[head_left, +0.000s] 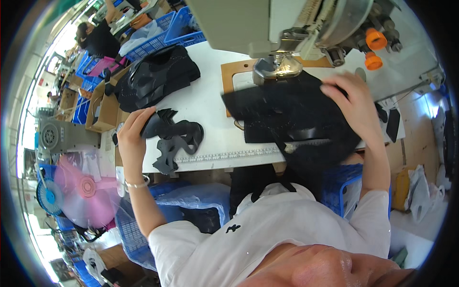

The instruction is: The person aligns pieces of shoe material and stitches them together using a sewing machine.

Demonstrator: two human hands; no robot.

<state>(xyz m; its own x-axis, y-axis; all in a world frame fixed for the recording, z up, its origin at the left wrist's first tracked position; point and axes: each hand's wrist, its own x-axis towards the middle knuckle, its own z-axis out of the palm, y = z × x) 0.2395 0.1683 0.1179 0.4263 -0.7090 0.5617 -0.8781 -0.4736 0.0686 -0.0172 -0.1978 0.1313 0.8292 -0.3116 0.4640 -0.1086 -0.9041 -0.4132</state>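
At the left end of the white sewing table, my left hand (134, 131) closes over the end of a stack of black curved cut pieces (184, 131). A dark grey wavy strip (168, 152) lies just below that stack. On the right, my right hand (353, 103) grips the edge of a black fabric piece (267, 103), thumb toward me. That fabric is blurred and spreads over other black pieces, so its lower layers are hard to tell apart. Directly beyond it is the sewing machine's presser foot area (277, 69).
A pile of stitched black pieces (155, 79) sits at the table's far left. A ruler strip (234, 155) runs along the near edge. Blue baskets (136, 234) flank my legs. Left of the table stand a pink fan (87, 186) and a cardboard box (103, 107); another person (98, 40) sits beyond.
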